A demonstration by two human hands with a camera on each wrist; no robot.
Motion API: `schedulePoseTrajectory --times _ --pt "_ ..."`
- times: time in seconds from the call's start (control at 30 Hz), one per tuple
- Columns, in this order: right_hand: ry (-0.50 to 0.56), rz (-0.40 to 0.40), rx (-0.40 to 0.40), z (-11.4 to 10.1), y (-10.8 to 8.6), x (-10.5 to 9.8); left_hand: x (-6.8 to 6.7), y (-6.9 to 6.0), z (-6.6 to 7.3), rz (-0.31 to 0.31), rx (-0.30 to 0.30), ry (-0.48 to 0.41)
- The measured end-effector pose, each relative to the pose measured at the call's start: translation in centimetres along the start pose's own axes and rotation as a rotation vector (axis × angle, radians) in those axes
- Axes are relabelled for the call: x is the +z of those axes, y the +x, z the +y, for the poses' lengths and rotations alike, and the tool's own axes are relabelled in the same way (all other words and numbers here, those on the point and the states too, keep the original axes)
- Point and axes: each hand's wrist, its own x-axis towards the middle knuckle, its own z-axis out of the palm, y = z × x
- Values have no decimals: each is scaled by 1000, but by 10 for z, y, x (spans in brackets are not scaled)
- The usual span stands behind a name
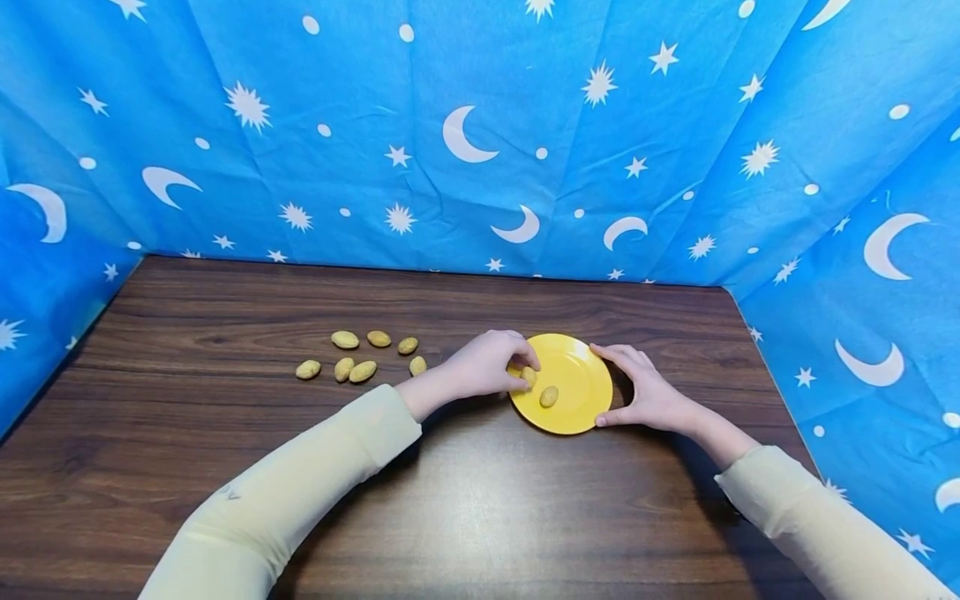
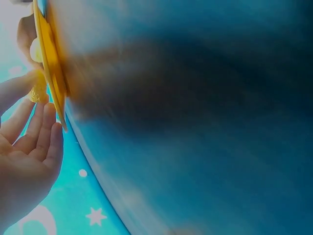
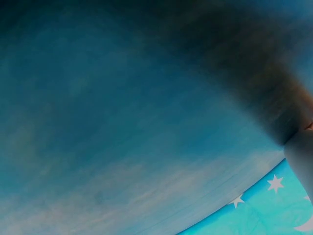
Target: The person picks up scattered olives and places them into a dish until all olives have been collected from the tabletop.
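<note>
At the plate's left rim my left hand (image 1: 489, 364) pinches a yellow-brown oval nut (image 1: 528, 377) between thumb and fingertips. The left wrist view shows the same rough-skinned nut (image 2: 38, 93) held against the face of the plate. A second nut (image 1: 549, 397) lies on the round yellow plate (image 1: 581, 383), just right of the pinched one. My right hand (image 1: 648, 396) grips the plate's right edge, thumb at the near side and fingers at the far side. Only a sliver of the right hand (image 3: 302, 156) shows in the right wrist view.
Several similar nuts (image 1: 363, 372) lie loose in two rough rows on the dark wooden table (image 1: 465, 517), left of the plate. One nut (image 1: 417, 366) sits close by my left wrist. A blue cloth (image 1: 420, 183) with moons and stars walls the table's back and sides.
</note>
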Motion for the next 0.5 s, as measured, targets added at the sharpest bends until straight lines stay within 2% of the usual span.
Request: schedulePoseTrajectory --times 0.23,0.5 --pt "1 -3 6 0 1 0 8 6 6 -23 15 36" --pt "0 -3 -6 0 0 0 9 5 11 -53 22 64"
